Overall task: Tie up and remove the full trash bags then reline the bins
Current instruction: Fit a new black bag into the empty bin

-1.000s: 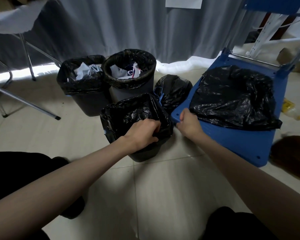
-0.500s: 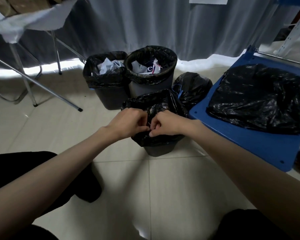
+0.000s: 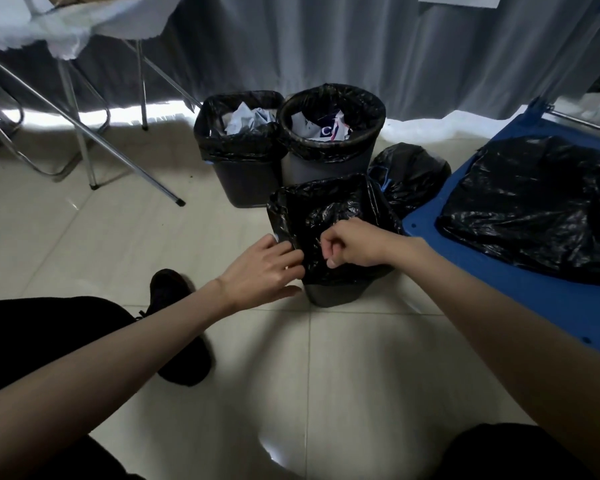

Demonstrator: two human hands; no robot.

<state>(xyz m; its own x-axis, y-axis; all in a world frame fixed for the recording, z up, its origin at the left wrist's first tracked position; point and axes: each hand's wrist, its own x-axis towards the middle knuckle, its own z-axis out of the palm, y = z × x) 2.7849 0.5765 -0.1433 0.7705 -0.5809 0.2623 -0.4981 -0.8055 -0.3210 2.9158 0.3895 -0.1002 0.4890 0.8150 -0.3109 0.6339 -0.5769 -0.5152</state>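
1. My right hand [image 3: 355, 242] is curled tight, pinching the black liner [image 3: 329, 209] at the near rim of the front bin [image 3: 336, 294].
2. My left hand [image 3: 262, 268] lies against the same liner at the bin's near-left edge, fingers fairly straight and pressed to the plastic; I cannot tell whether the fingertips pinch it.
3. The front bin stands on the tiled floor [image 3: 361, 375], its liner folded over the rim all round.
4. Behind it stand two full bins side by side: a square bin [image 3: 243, 178] on the left with crumpled paper on top, and a round bin [image 3: 323, 168] on the right with printed scraps inside.
5. A tied black bag [image 3: 413, 174] sits on the floor just right of the round bin, touching the front bin's liner.
6. To my right, a blue platform [image 3: 499, 282] carries loose black bags [image 3: 541, 202].
7. Metal table legs [image 3: 84, 133] stand at far left, before a grey curtain [image 3: 326, 39].
8. My dark shoe [image 3: 177, 327] rests on the tiles near my left forearm.
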